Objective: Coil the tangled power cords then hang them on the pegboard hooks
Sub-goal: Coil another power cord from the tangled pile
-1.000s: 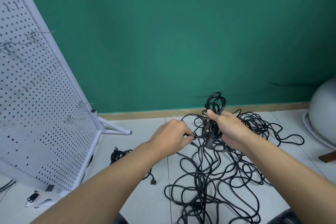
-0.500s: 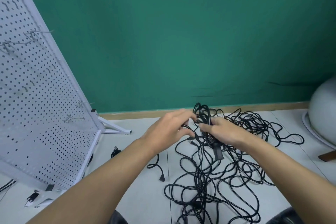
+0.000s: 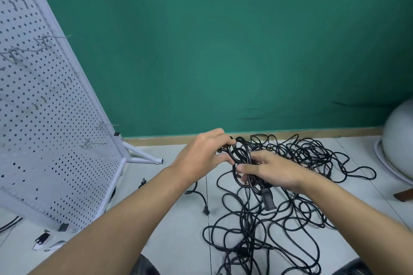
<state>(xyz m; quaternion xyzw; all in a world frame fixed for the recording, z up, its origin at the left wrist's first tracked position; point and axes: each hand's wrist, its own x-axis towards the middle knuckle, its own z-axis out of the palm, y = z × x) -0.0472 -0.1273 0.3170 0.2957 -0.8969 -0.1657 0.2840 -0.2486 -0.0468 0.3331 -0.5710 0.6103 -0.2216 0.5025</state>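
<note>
Fingers of left hand and right hand pinch cord loops.

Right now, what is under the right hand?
Under the right hand a black plug hangs down, and below it the tangled cords lie on the floor. The palm covers the part of the coil it grips.
</note>
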